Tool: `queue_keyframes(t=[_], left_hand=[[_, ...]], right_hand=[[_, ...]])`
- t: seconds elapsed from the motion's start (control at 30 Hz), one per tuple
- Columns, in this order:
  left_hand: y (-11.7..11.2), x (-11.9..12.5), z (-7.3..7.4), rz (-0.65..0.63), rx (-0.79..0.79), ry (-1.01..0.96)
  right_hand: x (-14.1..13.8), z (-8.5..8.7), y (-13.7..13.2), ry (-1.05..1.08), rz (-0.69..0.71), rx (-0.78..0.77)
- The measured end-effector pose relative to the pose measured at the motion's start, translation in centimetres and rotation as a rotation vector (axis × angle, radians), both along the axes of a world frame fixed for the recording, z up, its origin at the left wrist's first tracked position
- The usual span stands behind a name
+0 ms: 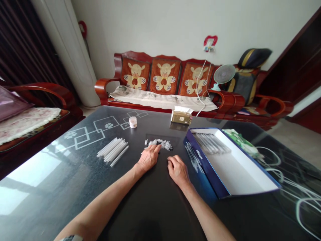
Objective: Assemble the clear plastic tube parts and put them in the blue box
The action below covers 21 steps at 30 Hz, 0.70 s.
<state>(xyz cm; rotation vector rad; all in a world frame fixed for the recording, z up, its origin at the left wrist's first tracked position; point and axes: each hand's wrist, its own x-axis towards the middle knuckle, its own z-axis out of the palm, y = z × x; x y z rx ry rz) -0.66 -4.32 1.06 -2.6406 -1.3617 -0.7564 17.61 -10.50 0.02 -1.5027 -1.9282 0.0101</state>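
My left hand [149, 157] lies at the near edge of a small pile of white and black plastic pieces, perhaps pen parts [165, 144]. Its fingers are stretched forward and touch the pile. To the right, my right hand [178, 170] rests on the table with curled fingers; nothing shows in it. Left of the hands is a bundle of white plastic tubes [112, 150], one slightly apart. Several thin clear sticks like pen refills [193, 157] lean along the near side of a blue box [213, 170]. More slim clear tubes [212, 143] lie inside its far end.
A small round white container [132, 122] and a tissue box [181, 115] stand farther back on the dark glossy table [155, 214]. Green-white packaging [240, 142] and loose white cables [298, 187] lie right of the box. Beyond is a wooden sofa [160, 80].
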Motion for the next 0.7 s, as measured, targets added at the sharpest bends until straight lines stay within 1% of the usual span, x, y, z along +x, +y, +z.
queue_keyframes(t=[0.07, 0.13, 0.23, 0.3, 0.37, 0.43, 0.6, 0.7], left_hand=[[0.1, 0.2, -0.5, -0.006, 0.021, -0.004], [0.4, -0.1, -0.8, -0.014, 0.017, -0.019], [0.8, -0.6, -0.9, 0.016, -0.009, -0.074], [1.1, -0.7, -1.0, 0.027, -0.027, -0.110], [1.3, -0.7, -1.0, 0.022, -0.042, -0.129], [1.3, -0.7, -1.0, 0.018, -0.052, -0.139], [1.3, -0.6, -1.2, 0.016, -0.055, -0.161], [1.5, -0.6, -1.4, 0.013, -0.056, -0.167]], right_hand=[[0.4, 0.0, -0.2, -0.023, -0.100, 0.062], [1.0, -0.1, -0.4, -0.093, -0.255, 0.056], [2.1, -0.5, -0.5, -0.189, -0.465, -0.113], [2.6, -0.7, -0.4, -0.226, -0.538, -0.224], [2.7, -0.8, -0.2, -0.257, -0.561, -0.281], [2.3, -0.7, 0.1, -0.275, -0.552, -0.305], [0.5, -0.4, 0.3, -0.267, -0.468, -0.375], [0.3, -0.4, 0.0, -0.261, -0.426, -0.356]])
